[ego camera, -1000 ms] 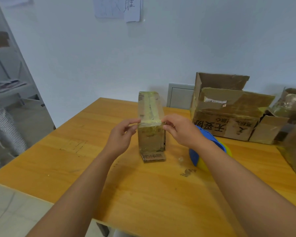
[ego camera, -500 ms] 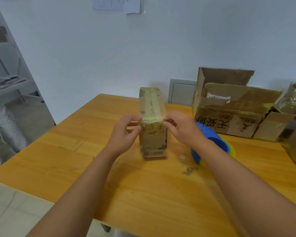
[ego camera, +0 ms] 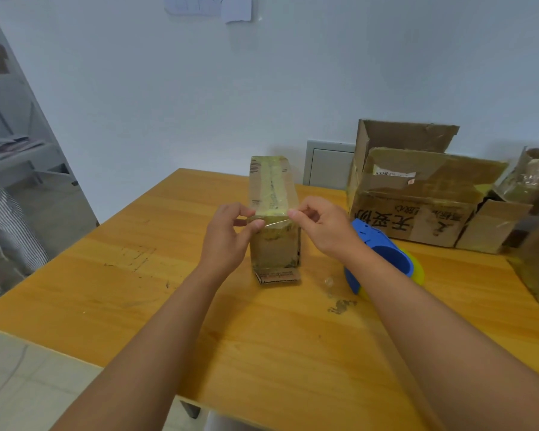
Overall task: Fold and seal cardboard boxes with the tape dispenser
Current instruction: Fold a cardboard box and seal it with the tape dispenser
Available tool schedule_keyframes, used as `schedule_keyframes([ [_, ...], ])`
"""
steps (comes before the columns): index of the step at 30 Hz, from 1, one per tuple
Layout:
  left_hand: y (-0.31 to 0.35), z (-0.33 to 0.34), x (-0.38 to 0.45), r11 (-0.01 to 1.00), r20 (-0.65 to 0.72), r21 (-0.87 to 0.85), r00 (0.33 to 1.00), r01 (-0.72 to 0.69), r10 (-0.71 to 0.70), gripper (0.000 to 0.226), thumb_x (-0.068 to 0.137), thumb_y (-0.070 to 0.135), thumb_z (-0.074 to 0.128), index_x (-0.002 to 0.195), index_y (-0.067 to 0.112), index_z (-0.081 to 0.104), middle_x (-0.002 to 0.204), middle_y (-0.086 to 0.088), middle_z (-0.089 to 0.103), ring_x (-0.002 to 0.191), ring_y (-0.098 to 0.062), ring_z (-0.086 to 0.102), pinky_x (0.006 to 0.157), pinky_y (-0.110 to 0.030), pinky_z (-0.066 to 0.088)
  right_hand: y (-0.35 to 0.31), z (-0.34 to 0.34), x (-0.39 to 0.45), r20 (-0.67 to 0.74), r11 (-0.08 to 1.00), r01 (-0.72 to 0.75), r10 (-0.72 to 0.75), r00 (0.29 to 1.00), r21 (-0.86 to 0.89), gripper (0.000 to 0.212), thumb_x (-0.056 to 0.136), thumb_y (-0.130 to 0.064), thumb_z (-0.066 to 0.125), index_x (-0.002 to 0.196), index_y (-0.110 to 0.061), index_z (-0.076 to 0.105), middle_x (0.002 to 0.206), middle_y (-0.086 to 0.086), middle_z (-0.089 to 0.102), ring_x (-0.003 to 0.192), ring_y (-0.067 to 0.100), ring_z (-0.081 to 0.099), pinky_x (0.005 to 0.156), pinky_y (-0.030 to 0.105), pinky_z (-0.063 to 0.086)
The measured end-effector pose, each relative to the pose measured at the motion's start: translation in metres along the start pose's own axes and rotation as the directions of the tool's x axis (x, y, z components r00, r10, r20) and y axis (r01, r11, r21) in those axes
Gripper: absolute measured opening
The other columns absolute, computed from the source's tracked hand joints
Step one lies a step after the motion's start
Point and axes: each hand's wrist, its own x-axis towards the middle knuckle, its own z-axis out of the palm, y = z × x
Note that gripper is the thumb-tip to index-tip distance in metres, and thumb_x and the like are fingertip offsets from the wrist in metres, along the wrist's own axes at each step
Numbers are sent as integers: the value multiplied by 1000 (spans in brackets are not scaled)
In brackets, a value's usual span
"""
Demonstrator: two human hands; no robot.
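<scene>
box [ego camera: 276, 244]: upright mid-table [ego camera: 137, 290], I see yellowish tape [ego camera: 273, 217] over top
left hand [ego camera: 227, 237]: fingers pinching tape end
right hand [ego camera: 322, 225]: pinching tape's other corner
dispenser [ego camera: 383, 256]: blue, beside box, behind my right wrist

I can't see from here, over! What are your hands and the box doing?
Left hand and right hand each pinch the tape end at the small box top edge. Box upright on table. Tape dispenser beside right wrist, nothing blocking.
</scene>
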Motion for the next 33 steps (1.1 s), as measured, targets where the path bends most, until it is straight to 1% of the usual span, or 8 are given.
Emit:
schedule_keyframes([
  [7, 1, 0, 2, 995, 23, 83, 998, -54, 53, 21, 89, 26, 73, 94, 21, 53, 106, 1, 52, 86, -1, 56, 62, -10, 45, -2, 6, 2, 33, 953, 141, -137, 990, -267, 24, 95, -35, 63, 86, -21, 46, 82, -6, 45, 74, 18, 46, 62, 35, 41],
  [10, 0, 3, 3, 984, 18, 149, 995, -96, 95, 22, 91, 29, 70, 95, 22, 50, 106, 4, 48, 91, -14, 57, 67, -26, 54, -4, 5, 2, 71, 932, 157, -142, 987, -326, 30, 92, -43, 65, 89, -23, 43, 89, -4, 47, 75, 16, 48, 58, 31, 41],
  [12, 0, 5, 2, 983, 21, 160, 996, -91, 89, 26, 89, 34, 71, 98, 20, 50, 106, 4, 46, 94, -16, 57, 66, -29, 55, -5, 7, 2, 78, 904, 174, -157, 985, -389, 30, 94, -44, 62, 90, -23, 40, 89, -5, 45, 74, 16, 46, 54, 26, 32],
  [17, 1, 11, 1, 958, -36, 267, 992, -104, 118, 35, 88, 39, 71, 99, 11, 52, 102, 0, 47, 83, -21, 56, 62, -45, 54, -7, 7, 3, 97, 883, 198, -174, 980, -425, 29, 98, -43, 57, 90, -23, 37, 89, -6, 43, 75, 17, 45, 53, 26, 27],
  [22, -2, 5, 0, 979, -7, 160, 991, -129, 132, 26, 91, 33, 68, 98, 12, 55, 104, 2, 48, 88, -13, 55, 66, -40, 56, -12, 3, 5, 156, 839, 252, -200, 967, -482, 25, 101, -39, 51, 89, -22, 37, 88, -6, 44, 75, 18, 46, 57, 32, 35],
  [26, -1, 2, 3, 973, 9, 194, 992, -125, 126, 19, 92, 31, 67, 94, 16, 55, 102, 2, 50, 89, -17, 58, 70, -38, 54, -12, -1, 7, 214, 834, 265, -181, 960, -484, 24, 103, -36, 48, 89, -21, 36, 87, -5, 43, 73, 20, 46, 57, 34, 34],
  [30, 6, 2, 4, 948, 100, 292, 990, -129, 104, 33, 91, 44, 65, 117, 23, 59, 106, 2, 42, 87, -16, 52, 65, -29, 49, -14, -1, 6, 239, 808, 297, -199, 951, -509, 20, 104, -28, 46, 90, -22, 33, 79, -6, 36, 67, 20, 42, 52, 32, 29],
  [33, 12, 5, 4, 936, 68, 326, 991, -131, 115, 24, 94, 34, 65, 113, 19, 65, 101, 1, 41, 82, -21, 53, 62, -31, 46, -16, -2, 5, 242, 813, 295, -195, 950, -502, 21, 104, -25, 47, 89, -21, 34, 75, -7, 32, 64, 20, 39, 50, 31, 27],
])
